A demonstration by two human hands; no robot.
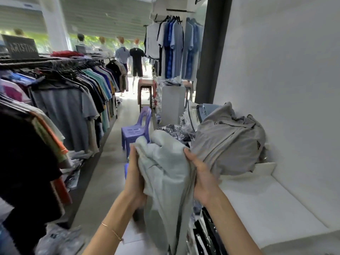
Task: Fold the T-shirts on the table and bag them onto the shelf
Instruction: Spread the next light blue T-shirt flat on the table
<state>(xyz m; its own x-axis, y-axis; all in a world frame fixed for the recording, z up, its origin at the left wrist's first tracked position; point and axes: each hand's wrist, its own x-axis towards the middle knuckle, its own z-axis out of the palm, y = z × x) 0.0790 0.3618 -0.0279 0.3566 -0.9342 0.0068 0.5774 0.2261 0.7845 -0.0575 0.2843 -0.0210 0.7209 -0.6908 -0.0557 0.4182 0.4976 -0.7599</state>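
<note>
Barely started: pale grey-green T-shirt [165, 173] bunched up, unfolded, above the white worktop [266, 205] near edge, gripped by left hand [135, 173] and right hand [203, 177]. Grey T-shirt pile [226, 138] waiting, far right. Nothing bagged.

Pale shirt [165, 173] between both hands

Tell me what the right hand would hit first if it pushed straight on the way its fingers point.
Most likely the grey T-shirt pile on the white table. The right hand, gripping the pale T-shirt, points up and away towards that heap, which looks close; depth is hard to judge from this one view.
</note>
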